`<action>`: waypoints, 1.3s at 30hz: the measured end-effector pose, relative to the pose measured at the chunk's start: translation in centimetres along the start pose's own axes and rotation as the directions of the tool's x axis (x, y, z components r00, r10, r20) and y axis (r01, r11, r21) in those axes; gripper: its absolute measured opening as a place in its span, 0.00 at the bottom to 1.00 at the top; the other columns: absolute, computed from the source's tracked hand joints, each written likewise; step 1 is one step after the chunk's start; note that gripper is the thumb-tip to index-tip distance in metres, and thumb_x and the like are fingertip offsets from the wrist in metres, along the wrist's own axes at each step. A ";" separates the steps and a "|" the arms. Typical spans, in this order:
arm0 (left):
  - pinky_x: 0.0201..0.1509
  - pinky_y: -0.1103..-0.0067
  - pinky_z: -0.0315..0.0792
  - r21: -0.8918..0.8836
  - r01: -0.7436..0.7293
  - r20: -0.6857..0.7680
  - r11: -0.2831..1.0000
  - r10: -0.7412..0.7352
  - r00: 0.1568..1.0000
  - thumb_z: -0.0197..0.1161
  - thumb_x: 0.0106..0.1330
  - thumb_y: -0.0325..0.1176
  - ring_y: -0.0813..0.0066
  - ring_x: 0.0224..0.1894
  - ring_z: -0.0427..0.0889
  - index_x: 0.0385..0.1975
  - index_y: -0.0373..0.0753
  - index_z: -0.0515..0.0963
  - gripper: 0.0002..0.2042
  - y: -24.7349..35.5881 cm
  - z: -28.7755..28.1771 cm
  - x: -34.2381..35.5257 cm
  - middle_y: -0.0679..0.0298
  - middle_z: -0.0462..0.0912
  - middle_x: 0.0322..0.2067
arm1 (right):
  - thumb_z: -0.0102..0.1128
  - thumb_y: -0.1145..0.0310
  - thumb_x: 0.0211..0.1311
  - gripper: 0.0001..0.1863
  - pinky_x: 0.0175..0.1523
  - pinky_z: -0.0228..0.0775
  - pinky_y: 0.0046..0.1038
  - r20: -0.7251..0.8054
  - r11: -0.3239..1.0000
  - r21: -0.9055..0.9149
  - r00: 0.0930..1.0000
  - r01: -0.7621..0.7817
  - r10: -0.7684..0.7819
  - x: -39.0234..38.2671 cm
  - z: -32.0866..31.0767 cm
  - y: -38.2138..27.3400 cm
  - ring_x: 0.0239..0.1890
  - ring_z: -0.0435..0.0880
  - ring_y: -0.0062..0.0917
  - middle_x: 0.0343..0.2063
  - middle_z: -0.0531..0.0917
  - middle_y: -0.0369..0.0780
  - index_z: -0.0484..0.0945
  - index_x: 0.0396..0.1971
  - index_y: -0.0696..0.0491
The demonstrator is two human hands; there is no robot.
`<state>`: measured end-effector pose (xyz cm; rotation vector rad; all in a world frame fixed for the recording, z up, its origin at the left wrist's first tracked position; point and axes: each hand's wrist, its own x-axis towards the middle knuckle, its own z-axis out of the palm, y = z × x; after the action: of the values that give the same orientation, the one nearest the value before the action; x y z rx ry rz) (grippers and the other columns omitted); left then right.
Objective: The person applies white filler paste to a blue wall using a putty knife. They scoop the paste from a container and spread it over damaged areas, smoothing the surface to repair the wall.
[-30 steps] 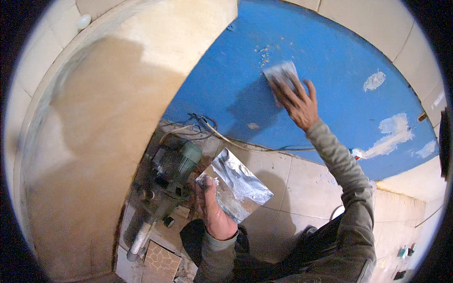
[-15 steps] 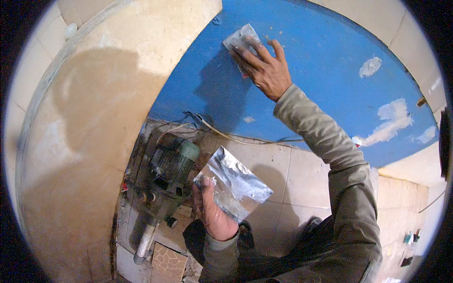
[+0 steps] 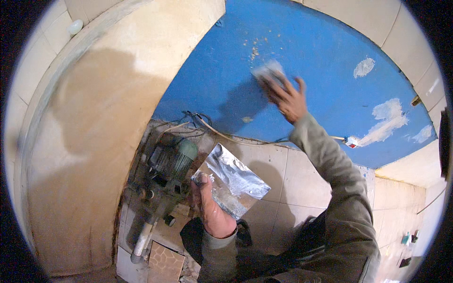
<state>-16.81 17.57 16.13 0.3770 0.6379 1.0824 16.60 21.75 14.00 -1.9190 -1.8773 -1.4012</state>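
Note:
My left hand [image 3: 214,212] is closed on the near edge of a square metal putty plate [image 3: 238,177], its thumb on top. The plate's upper face is shiny, with smears of pale putty. Up on the blue wall [image 3: 198,80], my right hand [image 3: 288,96] presses a flat grey putty scraper [image 3: 269,70], fingers spread over its back. Both hand and scraper are blurred by motion. Just above the scraper, small pale chipped spots [image 3: 255,49] mark the blue paint. White putty patches [image 3: 389,118] show on the wall's right side.
Below the wall at left stands a green electric motor pump [image 3: 181,155] with a white pipe [image 3: 143,240]. A cable [image 3: 226,137] runs along the wall's foot to a small red-and-white switch [image 3: 351,142]. A curved beige wall [image 3: 89,188] bounds the left. Floor tiles [image 3: 306,184] lie below.
My right hand has swept the scraper down and to the right across the blue wall, uncovering the chipped spots. My left hand holds the plate in nearly the same place.

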 end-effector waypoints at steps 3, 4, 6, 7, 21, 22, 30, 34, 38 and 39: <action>0.57 0.69 0.68 -0.017 0.009 0.002 1.000 -0.009 1.000 0.56 0.70 0.41 0.68 0.52 0.74 0.53 0.39 0.71 0.17 0.2 0.5 -0.4 0.62 0.75 0.50 | 0.54 0.59 0.60 0.30 0.58 0.54 0.46 0.056 0.987 -0.160 0.998 -0.011 0.020 -4.5 -0.7 3.2 0.65 0.64 0.24 0.65 0.66 0.26 0.67 0.65 0.30; 0.57 0.69 0.68 0.005 0.004 0.000 1.000 -0.004 1.000 0.56 0.70 0.41 0.68 0.52 0.74 0.53 0.39 0.71 0.17 0.0 0.5 -0.6 0.62 0.75 0.50 | 0.54 0.60 0.59 0.30 0.58 0.54 0.45 0.008 0.988 -0.136 0.997 -0.075 0.076 -2.6 -1.0 3.0 0.66 0.64 0.23 0.65 0.67 0.26 0.67 0.65 0.29; 0.58 0.69 0.68 0.030 0.051 -0.050 0.998 -0.049 0.998 0.56 0.70 0.40 0.68 0.53 0.74 0.54 0.39 0.71 0.17 -0.3 0.5 -0.5 0.62 0.74 0.51 | 0.54 0.60 0.59 0.30 0.57 0.53 0.44 -0.072 0.989 -0.080 0.990 -0.124 0.118 4.9 -2.0 3.0 0.66 0.64 0.23 0.65 0.67 0.26 0.67 0.65 0.28; 0.58 0.69 0.68 0.016 0.066 -0.012 0.998 -0.066 0.998 0.56 0.70 0.40 0.68 0.53 0.74 0.54 0.39 0.71 0.17 -0.8 0.5 -0.4 0.62 0.74 0.51 | 0.54 0.60 0.59 0.30 0.57 0.53 0.44 -0.078 0.993 -0.063 0.992 -0.104 0.099 7.5 -3.0 3.2 0.66 0.64 0.23 0.65 0.67 0.25 0.67 0.65 0.27; 0.58 0.70 0.68 0.026 0.095 0.066 0.995 -0.097 0.993 0.54 0.72 0.40 0.70 0.54 0.73 0.55 0.39 0.70 0.17 -1.7 0.6 -0.2 0.62 0.74 0.52 | 0.55 0.60 0.58 0.27 0.56 0.59 0.50 -0.002 0.982 -0.099 0.986 0.164 -0.165 7.5 -1.9 4.7 0.66 0.63 0.30 0.65 0.67 0.29 0.72 0.61 0.32; 0.58 0.70 0.67 0.022 0.089 0.057 0.996 -0.090 0.994 0.53 0.72 0.40 0.70 0.54 0.73 0.55 0.40 0.70 0.17 -1.6 0.6 -0.1 0.62 0.74 0.52 | 0.55 0.59 0.58 0.27 0.56 0.59 0.50 0.031 0.975 -0.112 0.981 0.192 -0.190 6.5 -1.4 3.3 0.66 0.63 0.30 0.65 0.67 0.29 0.72 0.61 0.32; 0.58 0.70 0.66 -0.002 0.114 0.020 0.994 -0.113 0.993 0.54 0.71 0.40 0.70 0.52 0.73 0.55 0.39 0.70 0.17 -1.4 -0.2 0.5 0.63 0.74 0.51 | 0.53 0.62 0.57 0.25 0.57 0.56 0.43 -0.214 0.987 -0.147 0.976 -0.063 0.031 6.6 -5.5 8.0 0.63 0.67 0.30 0.65 0.69 0.27 0.75 0.57 0.28; 0.59 0.70 0.66 0.028 0.064 0.029 0.998 -0.065 0.997 0.55 0.71 0.40 0.70 0.53 0.73 0.55 0.39 0.70 0.17 -1.7 0.0 0.2 0.63 0.75 0.51 | 0.55 0.61 0.55 0.19 0.59 0.58 0.50 0.217 0.933 -0.082 0.920 0.350 -0.326 7.8 -2.3 0.9 0.66 0.62 0.30 0.64 0.68 0.28 0.81 0.49 0.36; 0.60 0.70 0.66 -0.057 0.080 0.014 0.995 -0.079 0.997 0.55 0.71 0.40 0.69 0.53 0.74 0.55 0.40 0.70 0.17 -0.6 0.9 -0.8 0.63 0.75 0.52 | 0.54 0.59 0.57 0.21 0.58 0.60 0.51 0.140 0.984 -0.030 0.976 0.175 -0.169 -6.2 0.4 3.4 0.70 0.58 0.28 0.67 0.64 0.29 0.80 0.52 0.35; 0.61 0.70 0.66 -0.021 0.040 0.014 0.999 -0.040 0.999 0.55 0.71 0.40 0.69 0.54 0.74 0.55 0.40 0.70 0.17 -0.5 0.4 -0.9 0.63 0.75 0.52 | 0.53 0.60 0.58 0.21 0.57 0.61 0.50 0.099 0.994 -0.053 0.991 0.095 -0.090 -7.5 -0.2 4.0 0.70 0.57 0.28 0.68 0.63 0.29 0.79 0.53 0.34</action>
<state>-16.46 16.59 16.43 0.3519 0.6195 1.0472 21.32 15.26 11.20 -1.9837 -2.0147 -1.4282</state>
